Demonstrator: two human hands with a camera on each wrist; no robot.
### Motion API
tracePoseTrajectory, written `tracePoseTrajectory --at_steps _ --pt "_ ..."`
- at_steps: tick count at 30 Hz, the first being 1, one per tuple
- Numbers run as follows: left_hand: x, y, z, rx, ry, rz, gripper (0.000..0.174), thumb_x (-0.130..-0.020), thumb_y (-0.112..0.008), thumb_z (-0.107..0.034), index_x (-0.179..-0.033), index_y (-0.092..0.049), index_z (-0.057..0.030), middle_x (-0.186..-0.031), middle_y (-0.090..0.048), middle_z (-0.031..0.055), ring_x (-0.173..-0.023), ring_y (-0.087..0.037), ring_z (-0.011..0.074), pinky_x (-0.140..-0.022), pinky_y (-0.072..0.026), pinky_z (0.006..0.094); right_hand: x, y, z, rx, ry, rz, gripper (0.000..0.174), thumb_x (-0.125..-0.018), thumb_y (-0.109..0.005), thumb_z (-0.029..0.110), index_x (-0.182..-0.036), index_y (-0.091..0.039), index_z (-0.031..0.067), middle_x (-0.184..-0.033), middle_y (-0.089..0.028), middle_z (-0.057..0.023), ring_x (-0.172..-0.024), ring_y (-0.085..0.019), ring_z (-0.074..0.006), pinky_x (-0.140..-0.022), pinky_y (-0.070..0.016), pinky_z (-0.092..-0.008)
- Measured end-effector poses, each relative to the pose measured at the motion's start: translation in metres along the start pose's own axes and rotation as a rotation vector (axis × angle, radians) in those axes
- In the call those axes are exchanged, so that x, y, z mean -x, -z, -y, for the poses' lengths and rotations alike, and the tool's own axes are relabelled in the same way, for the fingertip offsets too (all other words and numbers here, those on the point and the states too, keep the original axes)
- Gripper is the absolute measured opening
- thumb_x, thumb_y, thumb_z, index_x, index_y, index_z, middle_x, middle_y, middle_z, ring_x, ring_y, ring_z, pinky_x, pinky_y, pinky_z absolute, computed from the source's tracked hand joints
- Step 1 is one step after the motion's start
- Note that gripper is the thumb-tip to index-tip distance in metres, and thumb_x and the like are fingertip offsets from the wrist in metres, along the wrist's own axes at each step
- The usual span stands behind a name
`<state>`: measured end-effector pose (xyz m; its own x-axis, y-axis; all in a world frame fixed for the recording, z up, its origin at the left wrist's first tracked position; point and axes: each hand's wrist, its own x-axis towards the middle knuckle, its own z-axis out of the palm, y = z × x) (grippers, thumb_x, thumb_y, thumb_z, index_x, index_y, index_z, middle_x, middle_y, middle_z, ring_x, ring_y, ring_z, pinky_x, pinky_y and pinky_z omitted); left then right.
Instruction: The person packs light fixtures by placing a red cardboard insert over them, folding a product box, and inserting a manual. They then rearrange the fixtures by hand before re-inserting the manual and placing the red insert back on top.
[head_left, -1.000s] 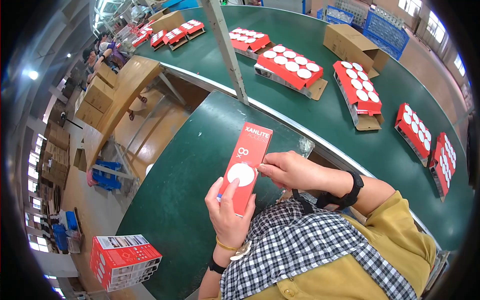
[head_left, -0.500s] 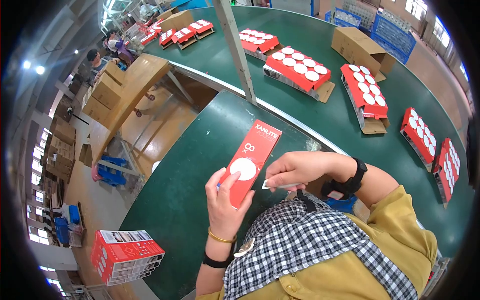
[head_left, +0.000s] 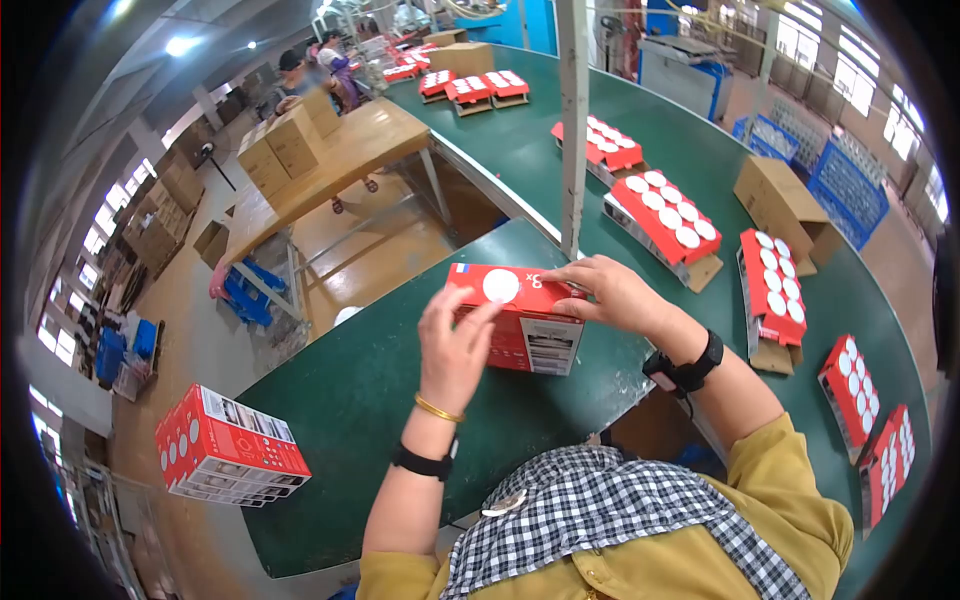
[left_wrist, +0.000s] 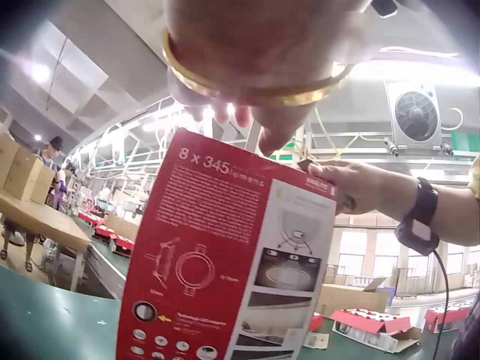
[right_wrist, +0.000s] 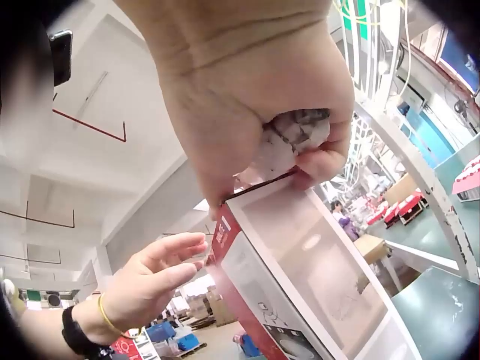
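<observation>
A red lamp carton point(head_left: 508, 345) with a white disc on top stands on the near green table, its printed sides showing. My right hand point(head_left: 625, 292) grips its right end from above, thumb on the near side and fingers over the far side. Inside that palm sits a crumpled whitish wad point(right_wrist: 281, 150), partly hidden by the fingers; I cannot tell what it is. My left hand point(head_left: 455, 345) hovers at the carton's left end, fingers loosely extended. From the right wrist, the left hand point(right_wrist: 154, 281) appears close beside the carton, not wrapped round it.
Another red carton point(head_left: 230, 455) stands at the table's left corner. Beyond a metal post point(head_left: 572, 130), the long green table point(head_left: 690, 130) carries several open red cartons with white discs and a brown cardboard box point(head_left: 785, 205). A wooden bench point(head_left: 370, 145) holds brown boxes at left.
The carton has turned from slanting lengthwise to crosswise and stands farther forward on the table. My right hand moved from beside it onto its end; my left hand loosened its hold. The view swung left.
</observation>
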<state>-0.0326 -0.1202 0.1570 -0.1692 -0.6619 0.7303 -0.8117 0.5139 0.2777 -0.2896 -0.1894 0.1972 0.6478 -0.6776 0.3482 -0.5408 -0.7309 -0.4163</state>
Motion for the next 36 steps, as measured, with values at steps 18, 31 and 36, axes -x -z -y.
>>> tracePoseTrajectory --at_steps 18,31,36 --pt "-0.029 -0.032 -0.007 -0.002 0.009 0.018 0.037 -0.069 -0.079 -0.011 -0.099 -0.057 -0.0113 -0.106 -0.053 0.0097 -0.107 -0.052 0.0301 -0.095 -0.0423 0.0423 -0.013 0.010 -0.017 -0.047 -0.108 0.136 0.060 -0.082 -0.073 0.043 -0.133 -0.059 0.0151 -0.114 -0.065 -0.0154 -0.108 -0.059 -0.0318 -0.096 -0.0457 -0.0410" --pt "-0.018 -0.034 0.002 0.236 0.086 -0.037 0.032 -0.071 -0.080 -0.013 -0.093 -0.058 -0.0105 -0.113 -0.056 0.0090 -0.111 -0.053 0.0294 -0.096 -0.0412 0.0441 -0.017 0.010 -0.020 -0.057 -0.084 0.107 0.054 -0.084 -0.070 0.044 -0.127 -0.060 0.0135 -0.102 -0.066 -0.0129 -0.100 -0.062 -0.0297 -0.089 -0.0488 -0.0404" --pt "-0.015 -0.047 -0.001 0.097 0.024 -0.085 0.028 -0.075 -0.075 -0.006 -0.098 -0.061 -0.0126 -0.116 -0.057 0.0059 -0.115 -0.053 0.0276 -0.098 -0.0413 0.0424 -0.018 0.010 -0.017 -0.039 -0.095 0.126 0.050 -0.085 -0.070 0.040 -0.125 -0.059 0.0113 -0.103 -0.066 -0.0161 -0.099 -0.063 -0.0309 -0.089 -0.0473 -0.0416"
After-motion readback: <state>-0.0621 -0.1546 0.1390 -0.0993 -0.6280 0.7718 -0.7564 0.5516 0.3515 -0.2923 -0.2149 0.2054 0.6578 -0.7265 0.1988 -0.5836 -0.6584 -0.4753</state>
